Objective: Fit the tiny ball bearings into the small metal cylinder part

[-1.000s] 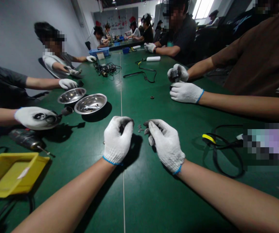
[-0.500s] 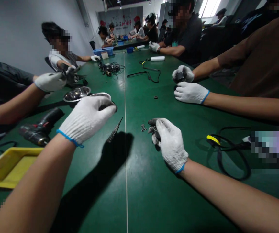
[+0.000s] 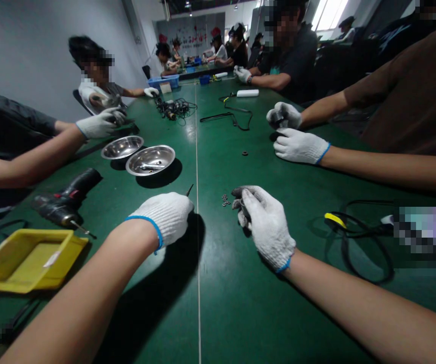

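My left hand (image 3: 167, 217), in a white knit glove with a blue cuff, is closed low over the table around a slim pointed metal tool that looks like tweezers (image 3: 189, 190). Only its dark tip shows past the fingers. My right hand (image 3: 265, 222), gloved alike with darkened fingertips, pinches a small grey cylindrical metal part (image 3: 243, 206), mostly covered by the thumb and fingers. Several tiny metal nuts or rings (image 3: 225, 200) lie in a cluster just left of that hand. A dark ring (image 3: 244, 153) sits farther up the table.
Two steel bowls (image 3: 150, 161) stand at the left, the nearer holding small metal pieces. Beside them lie a power drill (image 3: 66, 199) and a yellow tray (image 3: 32, 260). Cables (image 3: 365, 242) lie at right. Co-workers' gloved hands (image 3: 299, 145) work on both sides of the green table (image 3: 241, 303).
My left hand has moved down and right from beside the bowls and closed on the pointed tool. The nearer bowl now shows fully. My right hand stays in place.
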The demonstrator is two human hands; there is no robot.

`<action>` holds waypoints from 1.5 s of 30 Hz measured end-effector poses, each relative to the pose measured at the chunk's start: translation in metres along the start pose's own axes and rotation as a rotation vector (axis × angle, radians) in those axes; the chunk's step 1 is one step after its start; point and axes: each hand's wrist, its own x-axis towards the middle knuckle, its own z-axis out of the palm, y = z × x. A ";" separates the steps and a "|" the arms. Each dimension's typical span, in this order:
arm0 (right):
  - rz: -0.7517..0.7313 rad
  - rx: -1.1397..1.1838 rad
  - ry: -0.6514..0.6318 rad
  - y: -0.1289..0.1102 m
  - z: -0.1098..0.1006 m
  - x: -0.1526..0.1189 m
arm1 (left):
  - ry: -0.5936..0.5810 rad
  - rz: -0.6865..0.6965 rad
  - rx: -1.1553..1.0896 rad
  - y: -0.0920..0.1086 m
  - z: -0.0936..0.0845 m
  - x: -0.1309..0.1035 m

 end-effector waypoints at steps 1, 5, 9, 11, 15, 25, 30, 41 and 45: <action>-0.004 -0.007 -0.002 0.001 0.000 0.000 | -0.008 0.005 0.000 0.000 0.000 0.000; -0.048 -0.084 -0.016 0.001 0.000 0.000 | 0.056 0.047 -0.023 0.006 -0.004 0.002; -0.132 -0.195 -0.020 0.000 0.000 0.000 | 0.186 0.143 -0.163 0.017 -0.006 0.005; -0.163 -0.216 -0.031 0.001 -0.001 0.000 | 0.248 0.170 -0.236 0.021 -0.005 0.008; -0.173 -0.222 -0.053 0.002 0.000 0.000 | 0.297 0.190 -0.315 0.025 -0.001 0.011; -0.158 -0.226 -0.035 0.001 0.002 -0.001 | 0.499 0.274 -0.435 0.025 0.003 0.010; -0.152 -0.231 -0.051 0.000 0.002 -0.001 | 0.529 0.268 -0.438 0.026 0.003 0.010; -0.150 -0.209 -0.083 -0.001 0.001 -0.002 | 0.537 0.236 -0.338 0.028 0.004 0.013; -0.150 -0.217 -0.078 0.000 0.001 -0.002 | 0.556 0.239 -0.317 0.028 0.006 0.013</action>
